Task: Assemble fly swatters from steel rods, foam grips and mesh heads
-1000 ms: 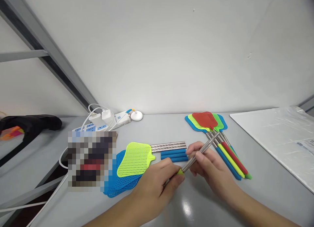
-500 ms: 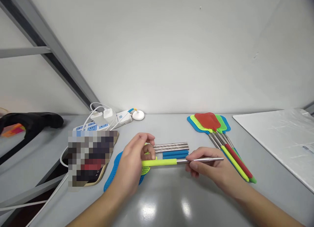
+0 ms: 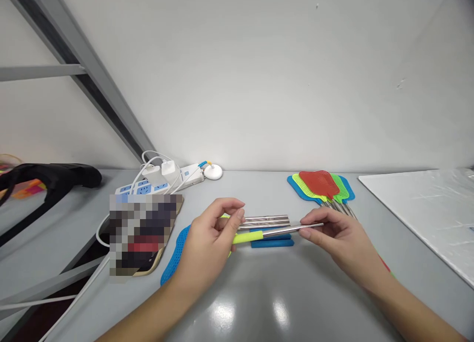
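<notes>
My left hand (image 3: 211,236) is closed around the yellow-green grip of a fly swatter handle (image 3: 248,237). My right hand (image 3: 338,236) pinches the thin end of the metal rod on that same handle, which slants slightly up to the right. Behind it lie several bare metal rods (image 3: 267,218) and blue grips (image 3: 274,243), side by side on the grey table. Blue swatter heads (image 3: 174,258) show to the left of my left hand, which covers part of them and most of a yellow-green head.
Assembled fly swatters (image 3: 319,183) with red, yellow, green and blue heads lie at the right, their handles partly behind my right hand. A plastic-wrapped white sheet (image 3: 418,209) is beyond them. Left are a pixelated phone (image 3: 170,233), a power strip (image 3: 192,174) with chargers, and a black curved object (image 3: 66,181).
My right hand has moved right and up along the rod, toward its thin end. The handle has tilted up to the right, and my left fingers have closed more over the grip.
</notes>
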Motion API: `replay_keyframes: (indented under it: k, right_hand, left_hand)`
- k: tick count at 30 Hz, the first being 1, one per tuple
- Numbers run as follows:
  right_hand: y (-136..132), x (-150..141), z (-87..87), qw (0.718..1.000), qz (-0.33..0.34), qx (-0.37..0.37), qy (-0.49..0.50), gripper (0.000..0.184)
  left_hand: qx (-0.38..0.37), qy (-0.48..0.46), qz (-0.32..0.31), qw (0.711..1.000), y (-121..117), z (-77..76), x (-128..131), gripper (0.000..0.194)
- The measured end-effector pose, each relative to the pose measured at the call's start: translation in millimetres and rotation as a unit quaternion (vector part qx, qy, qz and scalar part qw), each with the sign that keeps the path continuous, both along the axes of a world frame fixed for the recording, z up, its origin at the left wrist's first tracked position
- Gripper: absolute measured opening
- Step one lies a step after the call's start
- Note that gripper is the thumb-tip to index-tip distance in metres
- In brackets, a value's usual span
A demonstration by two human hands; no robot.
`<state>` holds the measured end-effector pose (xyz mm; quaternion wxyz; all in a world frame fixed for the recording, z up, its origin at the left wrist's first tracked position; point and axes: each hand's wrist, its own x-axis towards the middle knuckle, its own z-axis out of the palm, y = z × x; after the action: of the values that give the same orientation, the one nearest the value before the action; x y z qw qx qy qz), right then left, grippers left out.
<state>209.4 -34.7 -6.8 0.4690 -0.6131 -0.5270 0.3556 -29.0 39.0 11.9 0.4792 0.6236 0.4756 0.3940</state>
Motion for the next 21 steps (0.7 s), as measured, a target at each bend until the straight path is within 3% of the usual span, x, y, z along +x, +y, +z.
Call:
replay_keyframes:
  k: [2,4,8,13,21]
  right_hand:
    - [1.3,2.1,0.0,0.989,0.045,0.059,-0.128,0.011]
    - [1.2,1.5,-1.8,0.959,0.106,0.112,-0.238,0.012]
    - [-2.4,-5.0,-7.0,0.903,0.167,0.151,-0.365,0.021]
    - [-7.7,-14.5,-8.9,0.877,0.213,0.189,-0.388,0.018]
    - [-11.2,-28.8,-12.4,0.883,0.207,0.188,-0.376,0.019]
  left_hand:
    - [0.018,0.012,0.011,1.0,2.4,0.8,-2.5,0.025]
    - [0.036,0.016,0.014,0.999,3.0,1.8,-3.3,0.023]
    - [0.055,-0.055,-0.005,0.997,2.5,1.0,-1.9,0.021]
    - [0.025,-0.171,-0.036,0.984,-3.2,-6.1,-0.2,0.033]
    - [0.011,-0.179,-0.067,0.982,-19.9,-11.2,3.8,0.045]
